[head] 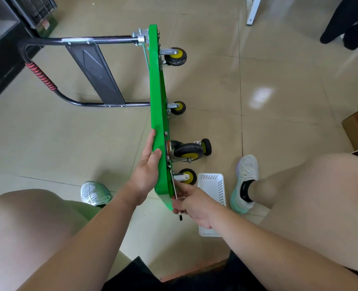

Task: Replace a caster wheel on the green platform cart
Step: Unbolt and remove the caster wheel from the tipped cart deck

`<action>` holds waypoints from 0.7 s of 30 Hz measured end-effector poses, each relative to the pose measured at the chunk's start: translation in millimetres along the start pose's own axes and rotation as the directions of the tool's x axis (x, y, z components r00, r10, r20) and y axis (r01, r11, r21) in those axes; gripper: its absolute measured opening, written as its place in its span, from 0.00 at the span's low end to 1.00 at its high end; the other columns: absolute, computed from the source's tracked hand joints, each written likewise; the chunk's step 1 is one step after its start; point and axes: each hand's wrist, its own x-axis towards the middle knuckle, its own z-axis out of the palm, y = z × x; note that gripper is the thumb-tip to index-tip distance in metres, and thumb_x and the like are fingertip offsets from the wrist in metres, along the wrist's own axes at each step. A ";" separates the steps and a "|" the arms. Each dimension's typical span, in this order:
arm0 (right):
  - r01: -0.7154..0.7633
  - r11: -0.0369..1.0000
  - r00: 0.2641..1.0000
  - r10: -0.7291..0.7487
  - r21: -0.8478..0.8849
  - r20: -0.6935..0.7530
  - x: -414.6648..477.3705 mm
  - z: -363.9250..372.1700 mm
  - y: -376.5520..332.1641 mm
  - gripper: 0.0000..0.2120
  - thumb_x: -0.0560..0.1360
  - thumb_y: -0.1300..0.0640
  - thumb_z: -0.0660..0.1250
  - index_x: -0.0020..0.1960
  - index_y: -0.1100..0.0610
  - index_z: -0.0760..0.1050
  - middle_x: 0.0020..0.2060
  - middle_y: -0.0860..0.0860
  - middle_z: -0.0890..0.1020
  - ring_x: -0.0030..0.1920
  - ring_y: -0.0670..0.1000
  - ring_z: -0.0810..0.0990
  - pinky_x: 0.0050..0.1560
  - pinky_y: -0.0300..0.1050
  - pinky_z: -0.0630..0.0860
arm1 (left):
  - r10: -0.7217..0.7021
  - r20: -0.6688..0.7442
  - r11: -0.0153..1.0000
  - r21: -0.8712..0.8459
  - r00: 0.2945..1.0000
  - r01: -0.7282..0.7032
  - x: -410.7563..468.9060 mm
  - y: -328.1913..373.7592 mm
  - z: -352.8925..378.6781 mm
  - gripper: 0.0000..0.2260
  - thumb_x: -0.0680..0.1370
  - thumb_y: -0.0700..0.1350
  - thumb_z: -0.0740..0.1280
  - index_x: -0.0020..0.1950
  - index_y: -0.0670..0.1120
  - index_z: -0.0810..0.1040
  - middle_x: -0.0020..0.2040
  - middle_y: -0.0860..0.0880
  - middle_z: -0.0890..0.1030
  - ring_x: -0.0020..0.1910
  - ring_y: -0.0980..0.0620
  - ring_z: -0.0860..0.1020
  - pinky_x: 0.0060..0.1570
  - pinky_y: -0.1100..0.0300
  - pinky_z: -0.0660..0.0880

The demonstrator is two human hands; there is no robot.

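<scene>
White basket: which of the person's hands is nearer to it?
Right. The right hand, gripping a tool at the green cart's lower corner, sits beside the basket's left edge; the left hand rests on the cart's opposite face.

Both forearms are extended forward and inward between the bare knees. Left hand (146, 173) is laid flat against the green cart deck (156, 80), fingers straight, thumb rested on its edge. Right hand (194, 204) is curled, knuckles up, round a thin metal tool (180, 217) at the deck's near corner.
</scene>
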 end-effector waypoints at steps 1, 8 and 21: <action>0.010 1.000 1.000 -0.010 -0.021 -0.001 1.7 -2.6 0.8 0.33 0.77 0.72 0.66 0.76 0.48 0.69 0.52 0.53 0.79 0.38 0.50 0.79 0.43 0.38 0.77 | -0.001 0.002 1.000 0.004 1.000 0.001 0.1 0.0 -0.3 0.23 0.81 0.57 0.56 0.70 0.82 0.59 0.79 0.59 0.66 0.76 0.53 0.69 0.77 0.43 0.65; 0.093 0.968 0.990 -0.114 -0.234 -0.077 9.7 -8.9 10.5 0.32 0.76 0.69 0.69 0.76 0.48 0.69 0.47 0.52 0.80 0.40 0.49 0.80 0.46 0.41 0.82 | -0.003 0.015 1.000 0.009 1.000 0.002 -0.2 1.7 1.8 0.23 0.81 0.58 0.55 0.69 0.83 0.58 0.79 0.59 0.66 0.76 0.51 0.69 0.75 0.42 0.67; 0.103 0.908 0.986 -0.147 -0.407 -0.078 16.7 -14.3 8.4 0.33 0.74 0.67 0.70 0.75 0.46 0.70 0.44 0.43 0.79 0.43 0.43 0.77 0.47 0.34 0.74 | -0.015 0.014 1.000 0.018 1.000 0.014 -0.2 1.2 -1.0 0.23 0.81 0.58 0.55 0.70 0.83 0.57 0.80 0.58 0.66 0.76 0.50 0.69 0.76 0.42 0.66</action>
